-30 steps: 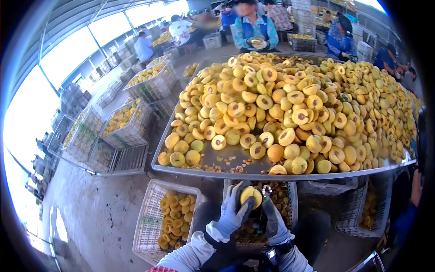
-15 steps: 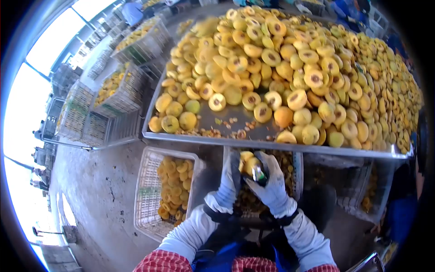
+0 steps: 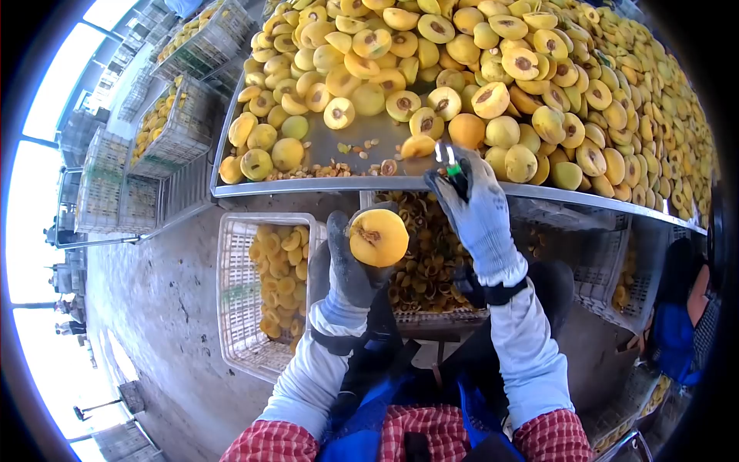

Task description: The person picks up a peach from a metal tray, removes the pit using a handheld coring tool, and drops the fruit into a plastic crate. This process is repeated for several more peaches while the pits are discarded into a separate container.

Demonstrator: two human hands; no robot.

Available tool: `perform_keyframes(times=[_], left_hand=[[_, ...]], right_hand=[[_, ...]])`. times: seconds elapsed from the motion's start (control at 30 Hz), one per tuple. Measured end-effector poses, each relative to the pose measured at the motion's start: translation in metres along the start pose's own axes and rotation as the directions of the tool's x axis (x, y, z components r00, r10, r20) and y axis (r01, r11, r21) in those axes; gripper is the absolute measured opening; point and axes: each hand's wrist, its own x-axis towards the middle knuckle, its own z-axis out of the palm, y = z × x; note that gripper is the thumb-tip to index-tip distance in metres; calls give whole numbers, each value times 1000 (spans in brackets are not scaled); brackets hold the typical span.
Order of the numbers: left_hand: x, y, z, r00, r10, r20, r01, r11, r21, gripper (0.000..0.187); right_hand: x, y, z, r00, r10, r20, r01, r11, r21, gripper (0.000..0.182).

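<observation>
My left hand (image 3: 348,271), in a grey-coated glove, is closed around a yellow peach half (image 3: 379,238). Its cut face is turned up and shows a brown, ragged hollow in the middle. My right hand (image 3: 483,219), gloved too, is raised near the metal table's front edge, its fingers wrapped round a small pitting tool (image 3: 451,163) with a green and black handle and a shiny metal tip. Just beyond the tool, a peach half (image 3: 418,146) lies on the table. Under my hands stands a crate of brown and yellow scraps (image 3: 431,269).
A large heap of peach halves (image 3: 523,65) covers much of the metal table (image 3: 331,185). At my left stands a white crate (image 3: 235,308) partly filled with peach halves. More loaded crates (image 3: 181,131) stand farther left. Someone in blue (image 3: 673,339) is at the right edge.
My hands were together over the scraps crate and are now apart. The right has risen with the tool toward the table edge; the left holds the peach half lower left. The view has shifted.
</observation>
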Motion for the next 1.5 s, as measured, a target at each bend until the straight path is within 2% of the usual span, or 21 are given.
perform_keyframes(times=[0.03, 0.1, 0.17, 0.2, 0.23, 0.33, 0.37, 0.43, 0.47, 0.5, 0.57, 0.63, 0.73, 0.83, 0.87, 1.0, 1.07, 1.17, 1.37, 1.43, 1.5], left_hand=[[-2, -2, -2, 998, -18, 57, 16, 999, 33, 66], [-7, -7, -9, 984, -65, 168, 48, 994, 101, 63], [-12, 1, -14, 920, -143, 365, -60, 869, 492, 43], [-19, 5, -10, 889, -169, 426, -146, 776, 613, 35], [-14, -4, -21, 866, -322, 384, 117, 875, 470, 32], [-18, -14, -27, 934, -271, 231, 94, 813, 575, 27], [-13, -14, -35, 913, -78, 401, -252, 664, 704, 27], [7, -1, -61, 622, 137, 771, -783, 97, 615, 28], [25, 18, -70, 593, 238, 769, -779, -73, 623, 29], [47, 41, -72, 546, 331, 769, -741, -238, 628, 30], [72, 87, -35, 749, 534, 392, -613, 334, 716, 37], [109, 122, -45, 411, 603, 683, -515, -465, 720, 44], [129, 131, -54, 814, 198, 546, -20, -930, 367, 49], [142, 115, -20, 813, 206, 544, -77, -889, 452, 47], [144, 102, 0, 738, 263, 621, -205, -789, 578, 49], [155, 35, 63, 827, 89, 554, -419, -559, 715, 65], [170, 12, 69, 914, -49, 403, -314, -714, 625, 71], [166, 1, 74, 916, 14, 400, -280, -690, 668, 64], [71, -26, 45, 761, 402, 510, -564, 20, 826, 24], [31, -49, 32, 886, 309, 346, -457, 464, 759, 18], [2, -70, 26, 905, 292, 309, -425, 614, 664, 15]], right_hand=[[-18, -8, -6, 998, 60, 24, -64, 975, 212, 57], [-57, -34, -11, 985, 64, 159, -107, 955, 277, 58], [-81, -38, -8, 987, -105, 120, 100, 994, 42, 56], [-91, -28, -8, 979, -59, 197, 46, 997, 68, 55], [-98, -21, -7, 978, -7, 210, -28, 986, 162, 55], [-119, -12, -2, 977, 97, 190, -172, 887, 429, 45], [-128, -10, -2, 964, 208, 163, -264, 799, 541, 42], [-143, -4, -3, 896, 416, 154, -384, 555, 738, 37], [-148, 0, -4, 871, 467, 154, -349, 366, 863, 33], [-152, 7, -9, 840, 529, 120, -377, 410, 831, 23], [-163, 15, -25, 705, 654, 276, -574, 297, 763, 22], [-174, 29, -23, 707, 654, 268, -576, 314, 755, 28], [-181, 45, -14, 745, 621, 243, -518, 310, 797, 31], [-175, 45, -13, 756, 612, 232, -482, 280, 830, 26], [-171, 40, -15, 735, 631, 248, -488, 240, 839, 23], [-165, 48, -10, 739, 595, 316, -495, 160, 854, 22], [-160, 45, -9, 724, 563, 400, -568, 155, 808, 25], [-152, 35, -22, 687, 539, 488, -657, 172, 734, 28], [-148, 32, -21, 798, 574, 184, -454, 372, 809, 20], [-146, 10, -24, 925, 380, -2, -279, 683, 675, 15], [-149, 1, -25, 967, 248, 65, -248, 836, 489, 17]])
